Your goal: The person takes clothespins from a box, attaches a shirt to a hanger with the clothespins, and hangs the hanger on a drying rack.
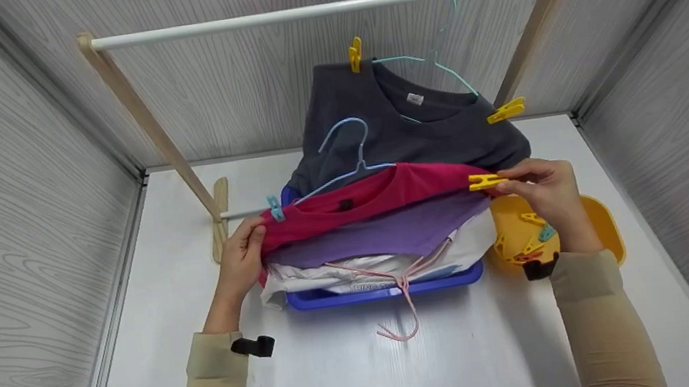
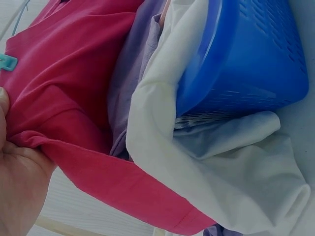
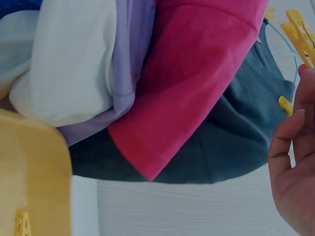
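Note:
My left hand pinches the shoulder of a crimson shirt between thumb and fingers. Right beside those fingers a teal clothespin clips that shoulder to a light-blue hanger, whose hook stands free above the neckline. A yellow clothespin is pinched by its handles in my right hand; in the head view its nose overlaps the shirt's other shoulder. In the right wrist view this clothespin is at the upper right, with the crimson sleeve hanging to its left.
Behind, a dark grey shirt hangs from the rack's white bar, with yellow clothespins at its shoulders. Purple and white garments lie over a blue basket, a pink hanger on them. A yellow bin holds several clothespins.

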Motion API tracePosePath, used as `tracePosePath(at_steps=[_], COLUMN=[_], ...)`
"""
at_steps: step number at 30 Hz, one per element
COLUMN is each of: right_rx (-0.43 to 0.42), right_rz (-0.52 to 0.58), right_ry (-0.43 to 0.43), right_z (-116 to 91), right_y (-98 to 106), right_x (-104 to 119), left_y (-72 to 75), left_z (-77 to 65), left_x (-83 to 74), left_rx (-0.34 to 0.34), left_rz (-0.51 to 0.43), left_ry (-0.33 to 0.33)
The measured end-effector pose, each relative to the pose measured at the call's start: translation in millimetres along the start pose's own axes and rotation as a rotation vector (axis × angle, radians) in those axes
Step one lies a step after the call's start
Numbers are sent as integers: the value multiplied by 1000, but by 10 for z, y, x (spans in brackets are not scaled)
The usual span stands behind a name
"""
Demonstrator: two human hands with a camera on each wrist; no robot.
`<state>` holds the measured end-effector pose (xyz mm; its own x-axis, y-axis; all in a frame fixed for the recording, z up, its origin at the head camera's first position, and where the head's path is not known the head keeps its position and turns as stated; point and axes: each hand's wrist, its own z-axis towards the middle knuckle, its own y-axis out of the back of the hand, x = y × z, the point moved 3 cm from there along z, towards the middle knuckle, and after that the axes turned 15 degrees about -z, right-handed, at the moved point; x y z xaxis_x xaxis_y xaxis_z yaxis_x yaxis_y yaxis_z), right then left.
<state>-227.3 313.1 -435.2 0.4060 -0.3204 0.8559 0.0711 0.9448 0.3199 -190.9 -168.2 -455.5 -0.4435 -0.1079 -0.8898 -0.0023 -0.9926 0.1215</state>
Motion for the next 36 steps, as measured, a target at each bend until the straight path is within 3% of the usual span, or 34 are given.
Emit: tracePosePath(at_steps=[7,11,22,30,36], right_rx=[15,21,63,78,95], right_rz=[-198,-208,-217,-259,-280], right_ry=[44,122,187,214,225], right_z=[104,137,225,229,241], right_y=[-149,-222,-350,-452,-512], right_x=[258,367,273,583,664], left_y=[7,7,8,14,16], left_z=[0,2,3,-1,-11], left_x=[13,3,24,21,8], left_rx=[1,4,18,38,45], left_rz=[-16,-9,-63,-86,-78], left_ry=[-27,-24,-25,-8,-4])
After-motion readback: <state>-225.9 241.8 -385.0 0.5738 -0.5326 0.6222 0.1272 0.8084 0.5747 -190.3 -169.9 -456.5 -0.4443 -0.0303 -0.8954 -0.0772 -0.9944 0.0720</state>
